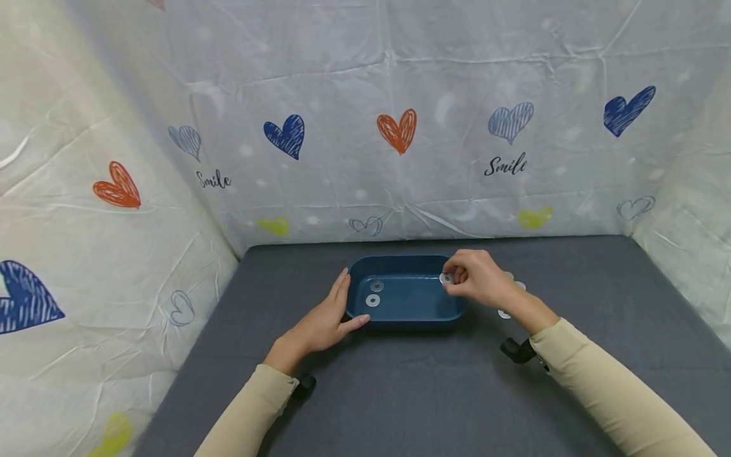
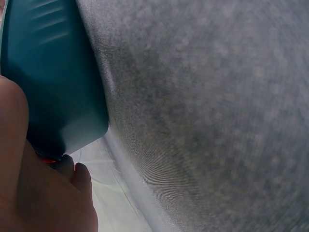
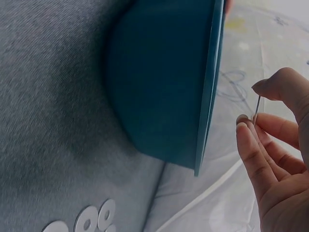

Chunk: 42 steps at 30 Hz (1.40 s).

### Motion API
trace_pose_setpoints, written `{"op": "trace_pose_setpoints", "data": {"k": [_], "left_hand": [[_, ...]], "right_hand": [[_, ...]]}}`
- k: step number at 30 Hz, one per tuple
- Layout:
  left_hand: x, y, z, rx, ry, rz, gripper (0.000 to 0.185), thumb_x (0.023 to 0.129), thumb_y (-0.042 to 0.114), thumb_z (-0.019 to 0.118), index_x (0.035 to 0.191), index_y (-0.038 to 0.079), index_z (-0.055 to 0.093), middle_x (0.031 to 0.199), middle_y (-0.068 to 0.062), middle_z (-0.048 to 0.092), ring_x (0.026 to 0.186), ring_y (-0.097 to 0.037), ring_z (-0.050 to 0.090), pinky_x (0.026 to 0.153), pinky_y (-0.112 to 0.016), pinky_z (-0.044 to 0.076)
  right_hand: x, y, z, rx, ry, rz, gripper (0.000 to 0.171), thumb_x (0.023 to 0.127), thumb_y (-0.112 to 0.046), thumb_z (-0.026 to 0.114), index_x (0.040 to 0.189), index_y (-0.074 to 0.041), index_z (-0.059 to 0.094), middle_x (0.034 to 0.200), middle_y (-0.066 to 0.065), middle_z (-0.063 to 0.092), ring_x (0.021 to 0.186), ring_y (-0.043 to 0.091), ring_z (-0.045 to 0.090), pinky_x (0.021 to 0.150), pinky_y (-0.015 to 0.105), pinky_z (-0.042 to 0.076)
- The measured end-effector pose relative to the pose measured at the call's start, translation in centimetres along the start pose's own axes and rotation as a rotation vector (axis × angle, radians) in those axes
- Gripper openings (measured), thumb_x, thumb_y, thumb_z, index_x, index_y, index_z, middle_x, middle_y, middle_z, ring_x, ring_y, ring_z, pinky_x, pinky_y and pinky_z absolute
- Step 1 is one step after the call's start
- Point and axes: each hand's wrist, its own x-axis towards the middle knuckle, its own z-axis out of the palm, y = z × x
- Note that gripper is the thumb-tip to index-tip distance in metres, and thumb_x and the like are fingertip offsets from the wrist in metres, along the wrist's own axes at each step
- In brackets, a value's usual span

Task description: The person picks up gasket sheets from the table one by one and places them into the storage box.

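A blue rectangular tray [image 1: 411, 324] with raised walls stands on the dark grey table. At its left end my left hand [image 1: 324, 320] rests with straight fingers along the wall, thumb at the near corner. Over the tray's right end, my right hand [image 1: 476, 277] pinches a flat metal washer [image 1: 446, 278] between thumb and fingertips; the right wrist view shows this washer [image 3: 257, 109] edge-on, above the rim. Inside the tray, toward its left, lie two more washers, the nearer washer [image 1: 373, 301] and a farther washer [image 1: 377, 286].
On the table to the right of the tray lie several loose washers [image 3: 87, 223], partly hidden behind my right forearm in the head view. A white cloth [image 1: 342, 184] printed with hearts hangs along the table's back edge and at both sides.
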Motion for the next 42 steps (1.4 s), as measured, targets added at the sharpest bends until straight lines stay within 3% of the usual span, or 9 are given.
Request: {"op": "trace_pose_setpoints", "data": {"k": [18, 42], "left_hand": [[-0.1, 0.4, -0.2, 0.026, 0.014, 0.017, 0.108, 0.098, 0.069, 0.05, 0.163, 0.002, -0.003, 0.172, -0.011, -0.011, 0.155, -0.033, 0.018, 0.12, -0.05, 0.029], [0.1, 0.0, -0.1, 0.018, 0.007, -0.01, 0.105, 0.099, 0.064, 0.053, 0.164, 0.003, -0.003, 0.172, -0.011, -0.01, 0.155, -0.033, 0.018, 0.12, -0.051, 0.028]], "right_hand": [[2.3, -0.6, 2.6, 0.053, -0.017, -0.031, 0.016, 0.086, -0.008, 0.08, 0.1, -0.002, 0.076, 0.087, 0.005, 0.066, 0.072, 0.011, 0.061, 0.069, 0.033, 0.055], [6.1, -1.3, 7.9, 0.031, -0.102, 0.073, 0.019, 0.089, -0.01, 0.08, 0.105, -0.001, 0.076, 0.096, 0.008, 0.068, 0.081, 0.016, 0.065, 0.075, 0.032, 0.056]]}}
